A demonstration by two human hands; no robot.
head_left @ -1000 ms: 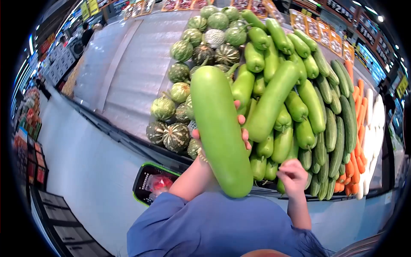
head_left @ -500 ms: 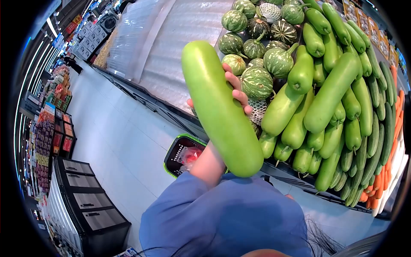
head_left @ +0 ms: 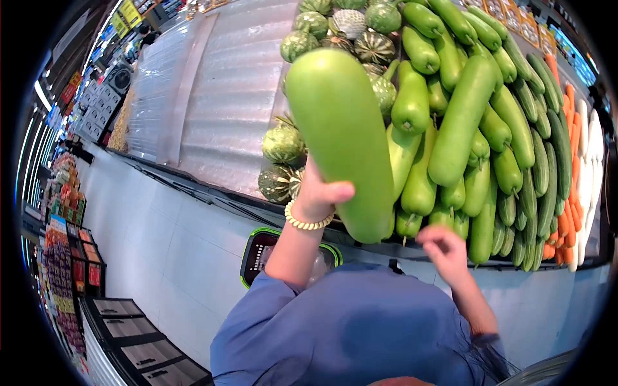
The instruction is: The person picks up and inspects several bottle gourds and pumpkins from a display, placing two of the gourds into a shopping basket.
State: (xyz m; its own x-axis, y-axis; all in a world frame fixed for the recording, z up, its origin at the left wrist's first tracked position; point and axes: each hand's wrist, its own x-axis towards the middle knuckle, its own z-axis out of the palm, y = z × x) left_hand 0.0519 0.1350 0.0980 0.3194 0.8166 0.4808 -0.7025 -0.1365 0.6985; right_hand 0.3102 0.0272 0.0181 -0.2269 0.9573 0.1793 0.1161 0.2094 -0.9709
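Observation:
My left hand [head_left: 317, 193] grips a large pale green bottle gourd [head_left: 341, 128] low on its length, thumb across the near side and fingers hidden behind it. A coiled yellow band [head_left: 308, 223] circles that wrist. The gourd is held up at a tilt before the produce display. Lower right of it, my right hand [head_left: 444, 248] is raised near the display's front edge, with fingers loosely bent and nothing in them. Just beyond that hand lies a heap of similar green gourds [head_left: 463, 122], one long gourd on top.
Round striped squashes [head_left: 283, 143] lie left of the gourds; cucumbers [head_left: 547, 174], carrots [head_left: 569, 212] and white radishes [head_left: 587, 186] are to the right. A black basket with a green rim [head_left: 246, 260] stands on the floor [head_left: 174, 251] below. Dark cabinets [head_left: 145, 341] are at lower left.
My left hand has turned so its thumb side faces me, and the gourd stands more upright. My right hand has come into view at the display's edge. The view has shifted right.

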